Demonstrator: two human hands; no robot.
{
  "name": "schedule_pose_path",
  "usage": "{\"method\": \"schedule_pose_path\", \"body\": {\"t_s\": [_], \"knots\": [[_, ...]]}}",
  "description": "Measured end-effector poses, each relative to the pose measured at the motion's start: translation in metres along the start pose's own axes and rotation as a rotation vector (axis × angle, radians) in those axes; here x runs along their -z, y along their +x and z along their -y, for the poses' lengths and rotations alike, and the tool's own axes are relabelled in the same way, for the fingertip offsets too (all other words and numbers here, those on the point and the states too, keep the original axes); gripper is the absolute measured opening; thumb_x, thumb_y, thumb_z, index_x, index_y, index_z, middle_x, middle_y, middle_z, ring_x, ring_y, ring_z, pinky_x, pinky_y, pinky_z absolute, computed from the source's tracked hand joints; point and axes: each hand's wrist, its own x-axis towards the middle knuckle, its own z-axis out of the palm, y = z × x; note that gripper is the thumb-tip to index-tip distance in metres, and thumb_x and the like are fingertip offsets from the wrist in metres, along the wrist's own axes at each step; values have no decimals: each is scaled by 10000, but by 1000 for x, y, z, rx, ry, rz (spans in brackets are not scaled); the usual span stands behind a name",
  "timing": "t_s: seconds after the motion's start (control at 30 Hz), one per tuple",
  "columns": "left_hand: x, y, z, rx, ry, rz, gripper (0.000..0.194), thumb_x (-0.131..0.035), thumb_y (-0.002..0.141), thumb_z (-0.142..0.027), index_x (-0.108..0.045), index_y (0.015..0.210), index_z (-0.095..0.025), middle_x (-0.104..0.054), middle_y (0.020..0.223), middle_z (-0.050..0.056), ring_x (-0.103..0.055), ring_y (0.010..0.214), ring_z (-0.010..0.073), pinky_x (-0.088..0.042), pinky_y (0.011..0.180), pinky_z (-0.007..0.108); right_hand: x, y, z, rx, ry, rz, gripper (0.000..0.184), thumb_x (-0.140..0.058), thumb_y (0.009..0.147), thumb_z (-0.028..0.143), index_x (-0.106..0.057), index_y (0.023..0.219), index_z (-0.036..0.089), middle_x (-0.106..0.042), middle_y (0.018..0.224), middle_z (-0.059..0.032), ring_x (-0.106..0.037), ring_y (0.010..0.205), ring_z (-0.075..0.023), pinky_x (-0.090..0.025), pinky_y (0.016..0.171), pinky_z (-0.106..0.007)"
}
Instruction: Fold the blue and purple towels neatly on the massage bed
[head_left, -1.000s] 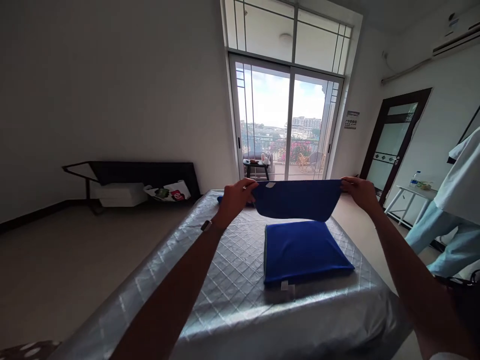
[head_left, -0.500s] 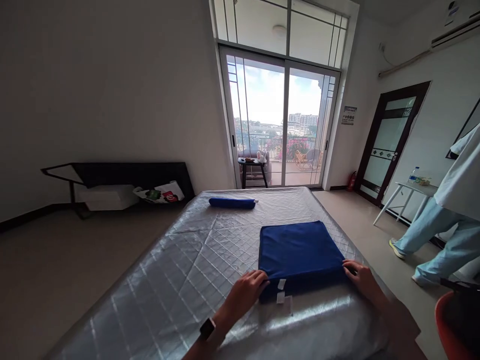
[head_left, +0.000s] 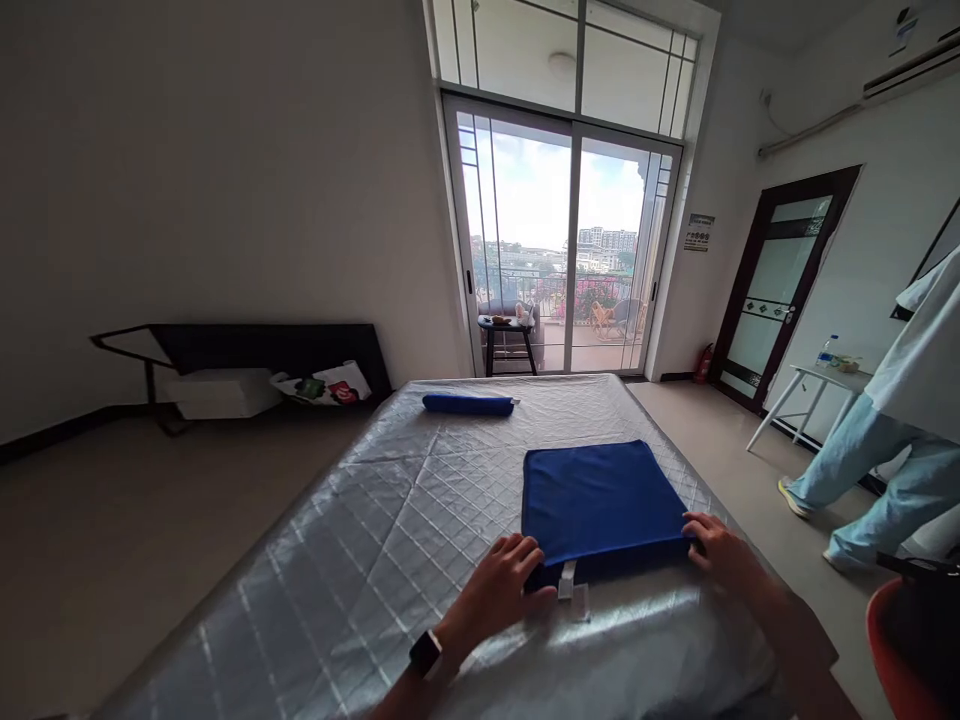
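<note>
A flat blue fabric square [head_left: 604, 495] with a darker front edge lies on a silvery quilted mattress [head_left: 360, 510]. White tags [head_left: 568, 578] stick out from its near side. My left hand [head_left: 504, 585], with a watch on the wrist, grips the near left corner, fingers on top and thumb lower down. At the near right corner, my right hand [head_left: 716, 548] holds the edge between bent fingers and thumb. Farther back on the mattress lies a blue fabric roll [head_left: 469, 405], apart from both hands.
On the right a person [head_left: 900, 470] in light blue trousers stands by a small white table [head_left: 832, 380] with a bottle. A red bin [head_left: 892, 640] is at the lower right. A black bench [head_left: 270, 345] lines the left wall; a dark stool [head_left: 510, 335] stands before the glass door.
The front side of the blue fabric square has folded under, so less of it shows. My left hand's thumb has spread away from its fingers. The right hand stays at its corner.
</note>
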Motion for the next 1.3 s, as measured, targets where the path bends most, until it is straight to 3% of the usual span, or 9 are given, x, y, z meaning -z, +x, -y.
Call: {"method": "schedule_pose_path", "body": {"t_s": [0.13,0.23,0.3,0.53,0.7,0.8,1.0,1.17,1.3], "knots": [[1,11,-7,-12,23,73,347,-765,793,-322,-631,1092,-208,-671,1155,81,-626,1073,260,-507,939,422,-4,2,12,106,-24,116,610,-565,666,93,-645,1253,240,-607,1385,-88,-530,1316,-255,-403,1129,-440],[-4,19,-8,-71,97,163,201,-671,853,-200,-613,1045,-191,-676,1051,74,-650,976,236,-525,852,381,-9,6,14,105,-70,161,689,-538,639,28,-624,1292,229,-610,1379,-91,-539,1309,-247,-430,1107,-403],[-10,24,-7,-120,177,189,126,-568,893,-117,-599,991,-189,-672,964,66,-660,888,222,-531,763,353,-11,9,14,100,-121,140,655,-498,674,-14,-638,1268,224,-638,1337,-93,-578,1268,-240,-472,1060,-370],[-14,32,-3,-210,319,208,281,-440,880,17,-596,988,-190,-681,853,58,-676,752,194,-500,581,279,-6,18,20,108,-228,62,422,-466,820,9,-680,1100,242,-736,1103,-86,-695,1047,-237,-545,884,-321],[26,33,-5,-186,214,205,523,-455,858,26,-545,1289,-256,-687,901,38,-669,760,168,-515,618,250,21,22,24,103,-187,-18,371,-517,821,61,-673,1104,241,-737,1120,-79,-676,1100,-245,-520,960,-366],[58,29,-9,-186,93,164,603,-427,830,63,-580,1271,-319,-670,1055,40,-658,883,168,-532,722,259,46,19,25,151,-121,-118,376,-527,835,106,-658,1151,262,-736,1132,-77,-682,1088,-250,-530,960,-404],[112,17,-17,-136,-271,155,364,-375,902,-5,-669,884,-219,-654,1061,35,-633,858,128,-488,742,226,94,-4,33,388,-4,-122,358,-459,900,134,-643,1160,296,-728,1111,-46,-703,998,-198,-578,852,-346],[151,16,-32,-76,-390,132,188,-532,857,-87,-675,836,-208,-651,913,15,-611,760,107,-465,671,197,124,-26,46,464,-43,-108,326,-419,923,122,-704,976,273,-697,1175,-75,-699,971,-189,-583,796,-318],[182,15,-35,-90,-407,186,167,-553,907,-174,-711,872,-217,-676,966,26,-631,753,99,-472,643,181,150,-39,54,531,-6,-78,274,-452,946,178,-712,932,265,-684,1211,-83,-697,993,-197,-585,788,-302]]}}
